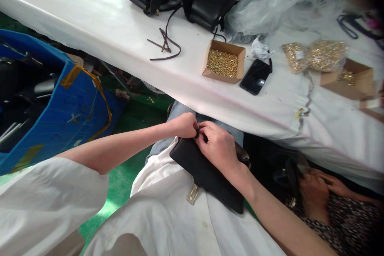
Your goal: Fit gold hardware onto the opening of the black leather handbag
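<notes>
A black handbag (207,166) lies across my lap, with its flap towards me and a metal clasp plate (193,193) hanging from the flap's edge. At the bag's far left corner, my left hand (186,125) is closed in a pinch on a short piece of black strap (197,132). My right hand (218,144) reaches over the bag and pinches the same strap, its fingertips meeting those of the left. Any small fitting between the fingertips is hidden.
On the white-covered table (186,76) sit a carton of gold fittings (222,63), a phone (255,77), bagged fittings (325,54), loose cords (165,44) and black bags (207,0). A blue bin (60,116) stands left; another person's hands (316,192) work at right.
</notes>
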A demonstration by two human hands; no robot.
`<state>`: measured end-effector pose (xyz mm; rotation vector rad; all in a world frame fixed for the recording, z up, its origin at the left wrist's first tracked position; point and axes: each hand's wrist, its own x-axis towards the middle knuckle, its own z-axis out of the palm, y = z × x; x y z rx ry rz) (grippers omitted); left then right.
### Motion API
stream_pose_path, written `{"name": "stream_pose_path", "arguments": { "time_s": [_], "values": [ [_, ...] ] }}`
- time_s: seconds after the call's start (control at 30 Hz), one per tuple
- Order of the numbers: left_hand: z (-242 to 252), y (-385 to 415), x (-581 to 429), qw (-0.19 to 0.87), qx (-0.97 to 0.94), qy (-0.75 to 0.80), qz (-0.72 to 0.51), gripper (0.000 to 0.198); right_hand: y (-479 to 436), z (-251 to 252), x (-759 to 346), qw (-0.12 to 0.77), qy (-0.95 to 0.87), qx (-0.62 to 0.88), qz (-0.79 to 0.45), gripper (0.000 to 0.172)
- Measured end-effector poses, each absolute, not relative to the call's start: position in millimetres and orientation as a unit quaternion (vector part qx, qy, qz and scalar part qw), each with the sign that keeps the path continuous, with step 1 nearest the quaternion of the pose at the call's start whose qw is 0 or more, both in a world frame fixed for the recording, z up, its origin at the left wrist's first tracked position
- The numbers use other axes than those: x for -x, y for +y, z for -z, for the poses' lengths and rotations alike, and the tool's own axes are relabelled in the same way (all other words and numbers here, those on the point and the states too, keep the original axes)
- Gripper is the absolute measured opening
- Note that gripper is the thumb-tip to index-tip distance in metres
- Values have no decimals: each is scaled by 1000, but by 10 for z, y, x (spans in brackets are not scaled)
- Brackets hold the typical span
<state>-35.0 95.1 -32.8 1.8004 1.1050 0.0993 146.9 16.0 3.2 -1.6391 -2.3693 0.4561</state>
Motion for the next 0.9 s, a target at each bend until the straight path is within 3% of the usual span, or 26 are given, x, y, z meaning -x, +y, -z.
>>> {"name": "stream_pose_path", "arguments": {
  "time_s": [0.47, 0.7, 0.9],
  "values": [
    [471, 839, 471, 524, -718, 451, -78, 13, 129, -92, -1349, 80, -791, 571, -203, 15],
    [412, 836, 543, 557, -701, 439, -80, 23, 234, 57, -1553, 201, -634, 598, -447, 18],
    [394, 834, 552, 583, -686, 430, -74, 31, 315, 279, -1669, 184, -516, 651, -525, 28]
  ]
}}
